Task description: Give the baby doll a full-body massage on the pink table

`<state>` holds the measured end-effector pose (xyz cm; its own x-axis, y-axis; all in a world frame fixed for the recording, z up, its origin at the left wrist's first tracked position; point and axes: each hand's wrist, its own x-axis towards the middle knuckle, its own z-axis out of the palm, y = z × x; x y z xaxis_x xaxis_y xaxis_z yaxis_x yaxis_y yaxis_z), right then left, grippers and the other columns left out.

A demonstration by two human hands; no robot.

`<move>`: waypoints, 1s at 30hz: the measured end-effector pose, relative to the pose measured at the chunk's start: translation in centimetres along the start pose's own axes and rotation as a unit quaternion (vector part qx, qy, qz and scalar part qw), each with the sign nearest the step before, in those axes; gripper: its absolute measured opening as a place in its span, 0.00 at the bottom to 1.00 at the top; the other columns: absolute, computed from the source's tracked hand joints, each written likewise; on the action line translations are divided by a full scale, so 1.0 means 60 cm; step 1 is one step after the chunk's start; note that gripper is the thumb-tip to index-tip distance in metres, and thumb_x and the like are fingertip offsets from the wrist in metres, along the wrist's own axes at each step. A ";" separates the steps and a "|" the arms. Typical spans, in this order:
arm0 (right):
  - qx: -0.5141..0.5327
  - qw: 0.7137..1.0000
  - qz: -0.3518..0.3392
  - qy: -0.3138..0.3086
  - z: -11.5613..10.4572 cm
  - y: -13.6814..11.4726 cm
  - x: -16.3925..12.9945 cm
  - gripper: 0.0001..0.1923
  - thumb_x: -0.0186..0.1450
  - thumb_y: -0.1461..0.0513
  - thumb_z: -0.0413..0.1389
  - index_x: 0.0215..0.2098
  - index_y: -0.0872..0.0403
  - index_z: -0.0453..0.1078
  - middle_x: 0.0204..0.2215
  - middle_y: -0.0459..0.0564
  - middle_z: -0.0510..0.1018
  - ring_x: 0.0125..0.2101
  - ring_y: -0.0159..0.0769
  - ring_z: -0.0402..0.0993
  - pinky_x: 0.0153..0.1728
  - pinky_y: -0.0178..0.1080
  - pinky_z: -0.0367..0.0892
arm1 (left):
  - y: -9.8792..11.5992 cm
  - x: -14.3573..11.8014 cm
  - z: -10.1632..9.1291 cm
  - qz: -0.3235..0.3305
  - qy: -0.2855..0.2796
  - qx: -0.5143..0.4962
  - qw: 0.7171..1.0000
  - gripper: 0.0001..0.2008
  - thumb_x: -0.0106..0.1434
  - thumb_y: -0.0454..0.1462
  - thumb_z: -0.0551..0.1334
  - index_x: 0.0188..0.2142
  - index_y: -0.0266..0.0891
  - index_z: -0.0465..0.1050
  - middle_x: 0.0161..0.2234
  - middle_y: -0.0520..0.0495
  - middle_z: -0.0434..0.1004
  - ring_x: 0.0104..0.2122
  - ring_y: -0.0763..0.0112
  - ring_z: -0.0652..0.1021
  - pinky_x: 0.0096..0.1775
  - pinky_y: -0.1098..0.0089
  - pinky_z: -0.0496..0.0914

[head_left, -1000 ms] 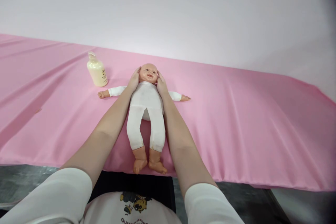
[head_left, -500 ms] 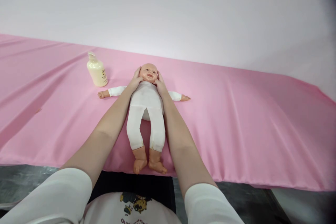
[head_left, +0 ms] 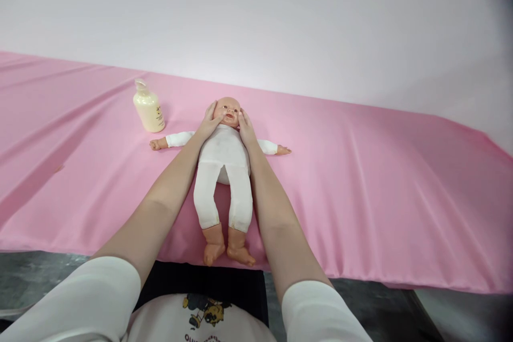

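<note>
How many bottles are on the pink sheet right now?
1. A cream pump bottle stands upright on the pink sheet, left of the doll and beyond its outstretched arm, apart from both hands. Nothing in view could hide another.

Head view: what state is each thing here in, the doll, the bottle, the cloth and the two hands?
Plastic baby doll in white suit: lying face up, arms spread, feet at the cloth's near edge.
Cream pump bottle: upright, untouched, left of the doll.
Pink cloth: spread out, lightly creased.
Left hand: open, fingers on the doll's cheek.
Right hand: open, fingers on the other cheek.
</note>
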<state>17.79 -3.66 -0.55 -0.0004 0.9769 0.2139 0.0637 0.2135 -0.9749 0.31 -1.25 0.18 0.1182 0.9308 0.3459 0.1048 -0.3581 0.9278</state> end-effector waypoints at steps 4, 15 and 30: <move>-0.024 1.000 -0.008 0.009 0.004 -0.014 -0.010 0.59 0.58 0.35 0.58 0.75 0.58 0.44 0.74 0.57 0.52 0.73 0.43 0.53 0.73 0.44 0.52 | 0.019 -0.011 -0.003 0.036 -0.015 0.028 0.999 0.36 0.63 0.53 0.65 0.68 0.47 0.62 0.72 0.47 0.55 0.74 0.61 0.51 0.72 0.61 0.45; -0.127 0.982 -0.128 -0.052 0.008 -0.040 -0.022 0.48 0.65 0.31 0.42 0.72 0.51 0.54 0.73 0.47 0.56 0.74 0.37 0.48 0.75 0.43 0.40 | -0.001 0.001 0.004 0.137 0.002 0.048 0.989 0.28 0.69 0.59 0.55 0.57 0.46 0.76 0.71 0.45 0.58 0.73 0.58 0.56 0.73 0.57 0.45; -0.142 0.989 0.031 -0.012 -0.006 -0.007 -0.009 0.51 0.68 0.34 0.41 0.76 0.55 0.35 0.75 0.54 0.48 0.71 0.46 0.57 0.70 0.53 0.57 | -0.002 -0.009 0.009 -0.033 0.022 0.055 0.998 0.48 0.64 0.60 0.60 0.72 0.36 0.50 0.75 0.35 0.39 0.75 0.53 0.45 0.73 0.56 0.42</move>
<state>18.12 -4.28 -0.21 -0.0105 0.9887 0.1496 0.3416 0.1442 -0.9287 0.75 -1.75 -0.17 0.0648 0.9542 0.2921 0.2189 -0.2992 0.9287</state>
